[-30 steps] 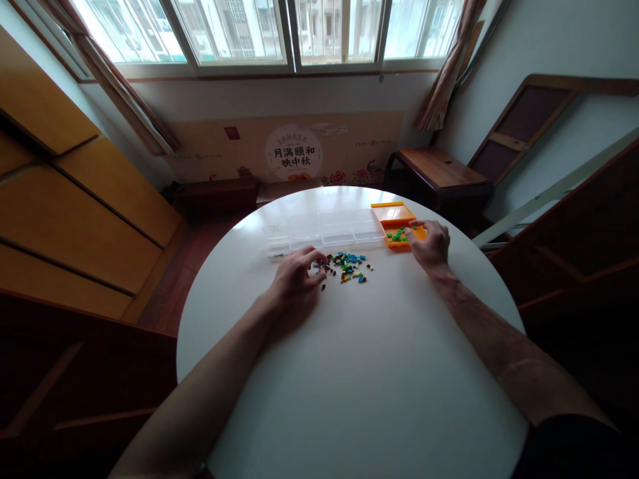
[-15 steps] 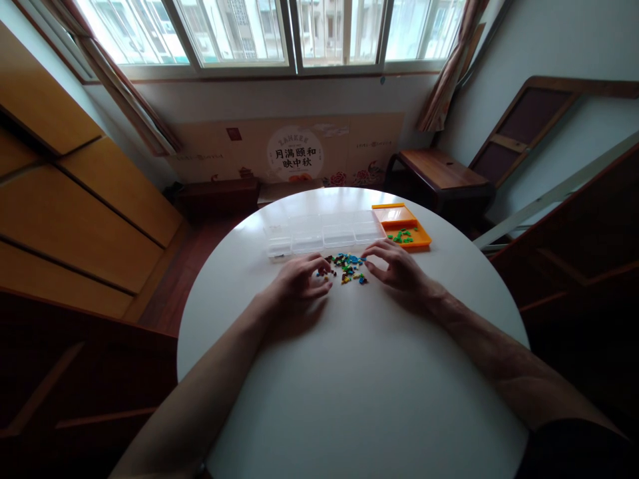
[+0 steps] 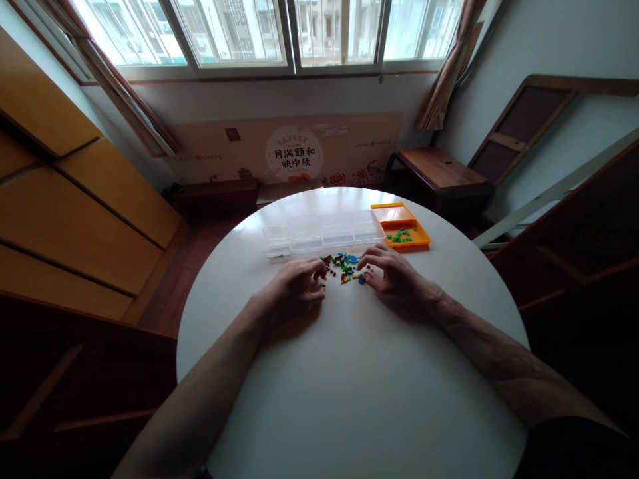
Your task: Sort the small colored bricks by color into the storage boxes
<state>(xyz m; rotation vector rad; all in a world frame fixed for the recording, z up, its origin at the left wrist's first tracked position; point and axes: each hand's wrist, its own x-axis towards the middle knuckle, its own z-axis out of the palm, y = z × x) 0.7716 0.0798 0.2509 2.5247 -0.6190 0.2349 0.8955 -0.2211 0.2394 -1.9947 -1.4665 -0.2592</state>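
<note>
Up close, both bare arms stretch across the round white table (image 3: 349,386). The left hand (image 3: 294,285) lies palm down, fingers curled, at the left edge of the pile of tiny coloured bricks (image 3: 344,266). The right hand (image 3: 395,271) curls at its right edge. Whether either pinches a brick, I cannot tell. Behind sit a clear divided box (image 3: 324,234) and an orange tray (image 3: 394,215) holding green bricks (image 3: 401,235).

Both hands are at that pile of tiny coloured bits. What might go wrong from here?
1. The left hand and right hand crowd the loose pile; a sweep might scatter pieces across the smooth table.
2. The orange tray sits near the table's edge; a nudge might spill its green pieces.
</note>
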